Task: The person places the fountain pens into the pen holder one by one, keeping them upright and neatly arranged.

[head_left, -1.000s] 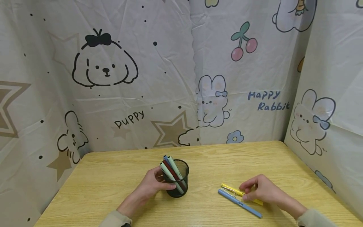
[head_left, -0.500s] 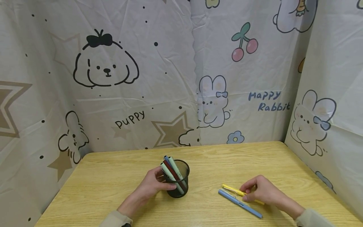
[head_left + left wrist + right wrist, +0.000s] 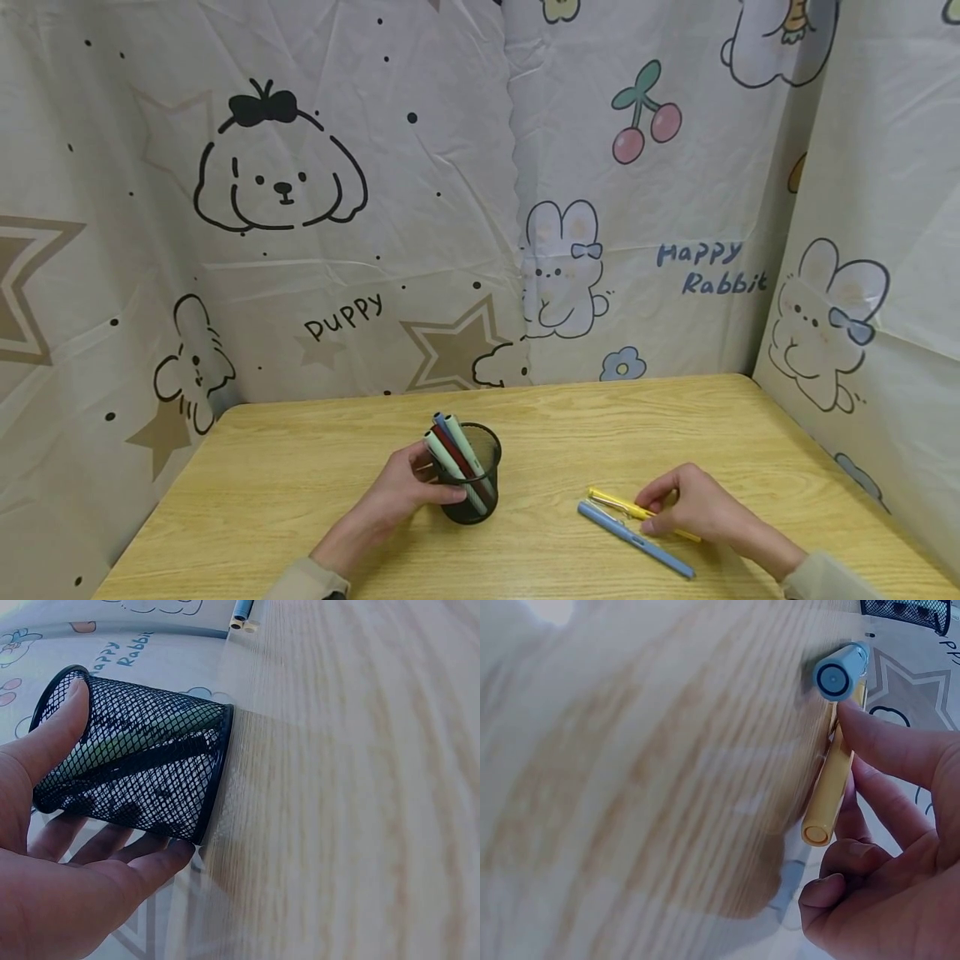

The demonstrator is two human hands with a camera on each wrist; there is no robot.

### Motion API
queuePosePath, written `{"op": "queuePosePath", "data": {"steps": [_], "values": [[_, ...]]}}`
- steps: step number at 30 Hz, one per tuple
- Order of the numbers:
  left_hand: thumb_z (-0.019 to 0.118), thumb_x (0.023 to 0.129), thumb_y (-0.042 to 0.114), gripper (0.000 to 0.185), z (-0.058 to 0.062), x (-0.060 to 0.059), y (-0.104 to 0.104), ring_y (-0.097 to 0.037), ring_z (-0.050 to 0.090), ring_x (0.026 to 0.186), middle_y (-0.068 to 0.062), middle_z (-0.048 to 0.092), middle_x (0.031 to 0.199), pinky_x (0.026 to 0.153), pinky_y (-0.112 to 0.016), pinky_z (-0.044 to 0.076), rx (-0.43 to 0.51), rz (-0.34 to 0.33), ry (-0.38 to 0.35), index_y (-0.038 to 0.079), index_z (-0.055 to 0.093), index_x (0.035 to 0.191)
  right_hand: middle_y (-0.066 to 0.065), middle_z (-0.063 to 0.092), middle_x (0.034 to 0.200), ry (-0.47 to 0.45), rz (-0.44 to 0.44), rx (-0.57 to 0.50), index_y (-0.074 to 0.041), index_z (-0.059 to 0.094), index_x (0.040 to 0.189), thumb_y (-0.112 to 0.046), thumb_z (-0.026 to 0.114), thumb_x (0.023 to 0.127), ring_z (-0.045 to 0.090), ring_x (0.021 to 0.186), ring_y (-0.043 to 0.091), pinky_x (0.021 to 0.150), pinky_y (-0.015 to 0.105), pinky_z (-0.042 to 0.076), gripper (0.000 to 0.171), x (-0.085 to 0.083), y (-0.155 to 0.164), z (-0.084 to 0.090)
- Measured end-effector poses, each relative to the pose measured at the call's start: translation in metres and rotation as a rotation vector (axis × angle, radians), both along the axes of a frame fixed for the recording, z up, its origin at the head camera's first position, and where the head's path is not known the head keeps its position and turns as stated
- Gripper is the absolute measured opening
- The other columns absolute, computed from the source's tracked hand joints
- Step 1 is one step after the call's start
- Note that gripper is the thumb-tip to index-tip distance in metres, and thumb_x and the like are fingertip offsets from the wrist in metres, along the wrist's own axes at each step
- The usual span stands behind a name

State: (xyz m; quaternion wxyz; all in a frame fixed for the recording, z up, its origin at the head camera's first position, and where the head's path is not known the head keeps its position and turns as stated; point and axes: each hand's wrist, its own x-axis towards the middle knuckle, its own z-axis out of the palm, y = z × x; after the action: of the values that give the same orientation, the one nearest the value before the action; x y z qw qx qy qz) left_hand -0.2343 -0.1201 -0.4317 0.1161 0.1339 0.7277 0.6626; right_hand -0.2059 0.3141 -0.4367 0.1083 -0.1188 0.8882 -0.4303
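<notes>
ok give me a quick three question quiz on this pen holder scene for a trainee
1. True or false: the left hand grips the black mesh pen holder.
2. Which pen do the right hand's fingers pinch? A) the blue pen B) the yellow pen C) a red pen
3. Fill in: the blue pen lies on the ____, beside the yellow pen.

Key:
1. True; the wrist view shows thumb and fingers curled round the holder.
2. B; the fingers are on the yellow pen, and the blue one lies free next to it.
3. Table; the pen lies flat on the wooden top, outside the holder.
</notes>
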Motion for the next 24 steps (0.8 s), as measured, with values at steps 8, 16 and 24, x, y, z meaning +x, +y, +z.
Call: {"op": "queuePosePath", "data": {"steps": [8,16,24], "values": [[0.091,0.082,0.005,0.065,0.0007,0.0011,-0.0001,-0.043,0.055,0.134,-0.013,0.065,0.132,0.114,-0.058,0.042,-0.003,0.002,-0.001,0.002,0.062,0.14,0.004,0.069,0.084,0.003,-0.011,0.001,-0.001,0.081,0.097,-0.002,0.092,0.076,0.059,0.077,0.02,0.064,0.025,0.049,0.024,0.0005,-0.0014,-0.0012],[0.091,0.082,0.005,0.067,0.0003,0.0006,-0.0005,-0.046,0.053,0.135,-0.013,0.065,0.133,0.112,-0.057,0.044,-0.004,-0.002,-0.013,0.002,0.061,0.142,0.002,0.067,0.082,0.011,-0.027,0.023,-0.003,0.08,0.094,0.001,0.091,0.076,0.058,0.077,0.021,0.063,0.025,0.047,0.021,0.0005,-0.0034,-0.0013],[0.091,0.082,0.005,0.067,0.0005,0.001,-0.0006,-0.045,0.053,0.135,-0.013,0.065,0.133,0.113,-0.057,0.044,-0.005,0.0,-0.014,0.002,0.061,0.142,0.002,0.067,0.083,0.031,-0.034,0.033,-0.004,0.08,0.094,-0.001,0.091,0.078,0.057,0.077,0.018,0.063,0.024,0.047,0.019,0.0021,-0.0047,0.0004]]}}
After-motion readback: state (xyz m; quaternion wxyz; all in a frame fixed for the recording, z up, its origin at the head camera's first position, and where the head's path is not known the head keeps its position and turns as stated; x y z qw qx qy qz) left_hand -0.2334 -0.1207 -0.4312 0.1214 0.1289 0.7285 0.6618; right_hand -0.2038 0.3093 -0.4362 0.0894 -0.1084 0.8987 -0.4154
